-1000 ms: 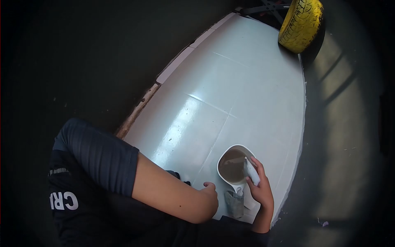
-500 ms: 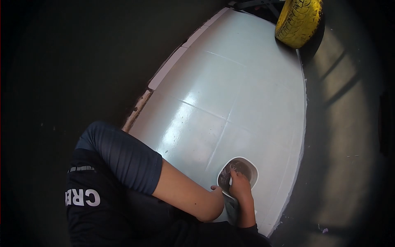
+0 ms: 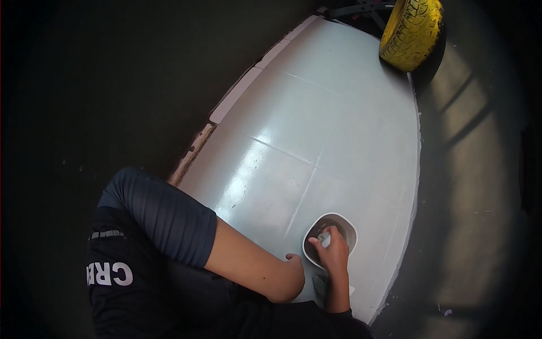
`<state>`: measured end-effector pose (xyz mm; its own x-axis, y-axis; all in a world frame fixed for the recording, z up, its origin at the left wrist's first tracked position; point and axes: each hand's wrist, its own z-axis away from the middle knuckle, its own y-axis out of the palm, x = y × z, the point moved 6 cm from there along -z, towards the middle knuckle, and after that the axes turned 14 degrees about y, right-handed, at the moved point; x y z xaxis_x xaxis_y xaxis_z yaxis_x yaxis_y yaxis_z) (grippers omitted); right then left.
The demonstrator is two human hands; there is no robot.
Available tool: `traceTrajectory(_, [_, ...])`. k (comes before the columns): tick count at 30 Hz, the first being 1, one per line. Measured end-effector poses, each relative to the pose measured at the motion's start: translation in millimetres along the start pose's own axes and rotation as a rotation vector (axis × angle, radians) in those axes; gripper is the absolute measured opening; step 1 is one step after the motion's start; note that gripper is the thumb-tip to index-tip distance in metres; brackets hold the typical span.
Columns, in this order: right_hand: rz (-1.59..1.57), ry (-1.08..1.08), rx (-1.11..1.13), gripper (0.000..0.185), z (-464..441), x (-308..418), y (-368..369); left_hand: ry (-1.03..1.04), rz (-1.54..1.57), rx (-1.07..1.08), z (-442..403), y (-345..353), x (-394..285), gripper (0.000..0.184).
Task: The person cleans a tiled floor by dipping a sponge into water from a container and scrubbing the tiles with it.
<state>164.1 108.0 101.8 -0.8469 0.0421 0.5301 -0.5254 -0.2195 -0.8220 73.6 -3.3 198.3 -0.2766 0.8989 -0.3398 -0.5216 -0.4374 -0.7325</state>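
Note:
My right hand point(image 3: 337, 251) is inside the mouth of a white, rounded container point(image 3: 353, 243) with a dark inside. Its fingers are closed on a small pale grey piece point(image 3: 324, 239), whose kind I cannot make out. My left hand point(image 3: 289, 282) is bent at the wrist just left of the container. Only what looks like its thumb shows at the top; the other fingers are hidden. Between the two hands, below the container's rim, hangs or lies a grey-green piece that looks like cloth point(image 3: 320, 284).
A glossy white tiled surface point(image 3: 350, 124) stretches ahead, with a broken, worn left edge point(image 3: 192, 152). At its far right end stands a yellow-painted tyre point(image 3: 412, 37), near a dark metal frame point(image 3: 361, 8). Dark floor point(image 3: 468, 226) lies on the right.
My right hand has shifted slightly within the container, and a pale piece now shows in its fingers. My left hand has moved a little left, away from the rim.

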Motion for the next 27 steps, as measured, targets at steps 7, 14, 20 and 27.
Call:
traceTrajectory(7, [-0.071,0.034,-0.052,0.052,1.6,-0.9,3.1,-0.002,0.169,0.089,3.7,-4.4,-4.3,0.026])
traceTrajectory(14, [-0.184,-0.032,-0.145,0.044,2.5,-1.5,9.2,0.008,0.081,0.1,2.2,-3.7,-10.8,0.026])
traceTrajectory(20, [-0.319,-0.07,-0.227,0.036,4.0,-2.3,12.5,0.009,0.061,0.112,-1.8,1.3,-14.1,0.025])
traceTrajectory(27, [-0.449,-0.006,-0.216,0.045,1.8,-1.5,11.2,0.006,0.071,0.093,6.5,5.7,-25.2,0.023])
